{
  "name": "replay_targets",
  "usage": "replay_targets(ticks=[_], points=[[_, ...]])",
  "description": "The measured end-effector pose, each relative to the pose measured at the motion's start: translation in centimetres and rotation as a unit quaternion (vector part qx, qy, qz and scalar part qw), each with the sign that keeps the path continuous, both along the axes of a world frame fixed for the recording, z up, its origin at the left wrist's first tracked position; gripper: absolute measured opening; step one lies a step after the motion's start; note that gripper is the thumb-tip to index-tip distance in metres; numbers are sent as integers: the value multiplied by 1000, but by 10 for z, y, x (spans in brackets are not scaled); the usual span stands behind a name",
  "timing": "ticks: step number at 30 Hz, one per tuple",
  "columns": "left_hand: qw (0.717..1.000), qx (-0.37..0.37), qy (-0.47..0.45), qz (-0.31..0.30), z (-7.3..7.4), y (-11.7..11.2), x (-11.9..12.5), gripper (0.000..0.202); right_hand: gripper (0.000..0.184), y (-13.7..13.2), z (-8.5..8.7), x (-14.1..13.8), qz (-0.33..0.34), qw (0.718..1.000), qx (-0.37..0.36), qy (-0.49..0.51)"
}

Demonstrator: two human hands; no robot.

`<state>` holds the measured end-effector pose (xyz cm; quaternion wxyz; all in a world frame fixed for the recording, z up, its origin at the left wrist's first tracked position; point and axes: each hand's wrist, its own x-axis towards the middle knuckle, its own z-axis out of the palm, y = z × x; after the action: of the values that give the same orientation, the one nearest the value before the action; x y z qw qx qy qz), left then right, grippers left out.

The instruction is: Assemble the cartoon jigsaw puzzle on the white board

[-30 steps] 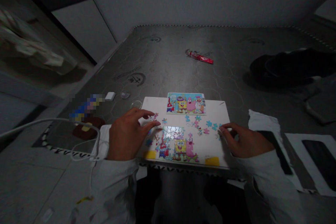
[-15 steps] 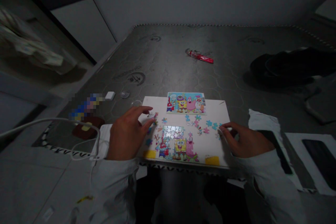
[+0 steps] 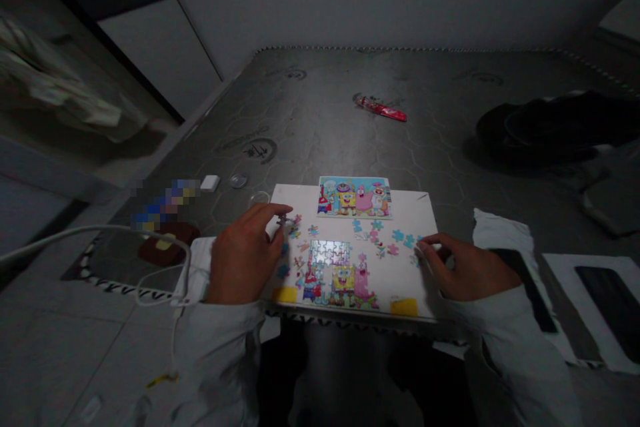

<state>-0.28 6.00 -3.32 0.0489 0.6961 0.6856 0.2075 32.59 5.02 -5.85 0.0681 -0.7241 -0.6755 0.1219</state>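
Note:
A partly joined jigsaw puzzle (image 3: 343, 275) with cartoon figures lies on a white board (image 3: 407, 207), its top left section pale and shiny. Over the board's left side is my left hand (image 3: 246, 253), thumb and forefinger curled around a small puzzle piece (image 3: 284, 219). Loose pieces (image 3: 301, 247) lie just right of that hand. At the right edge my right hand (image 3: 463, 265) has its fingertips pinched at a blue piece, mostly covered by them. Several blue and pink pieces (image 3: 393, 249) are scattered to its left. Above them rests the reference picture card (image 3: 355, 197).
Yellow patches (image 3: 404, 307) mark the board's near corners. To the right are a dark phone (image 3: 610, 307) and white paper (image 3: 500, 230), with a black bag (image 3: 560, 127) behind. A red packet (image 3: 383, 109) lies farther back. A white cable (image 3: 100, 238) runs past my left wrist.
My left thumb has drawn back to the left, and the piece at its fingers has shifted slightly left and turned. The right hand has barely moved.

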Motion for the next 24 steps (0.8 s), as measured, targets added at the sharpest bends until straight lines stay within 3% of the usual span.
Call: replay_targets(ticks=[10,24], points=[[992,-95,41,69,-11,1,-7,36,37,1,0,1,10,1000,-1,5],[989,-134,35,42,-11,2,-7,45,37,1,-1,-1,14,1000,7,8]])
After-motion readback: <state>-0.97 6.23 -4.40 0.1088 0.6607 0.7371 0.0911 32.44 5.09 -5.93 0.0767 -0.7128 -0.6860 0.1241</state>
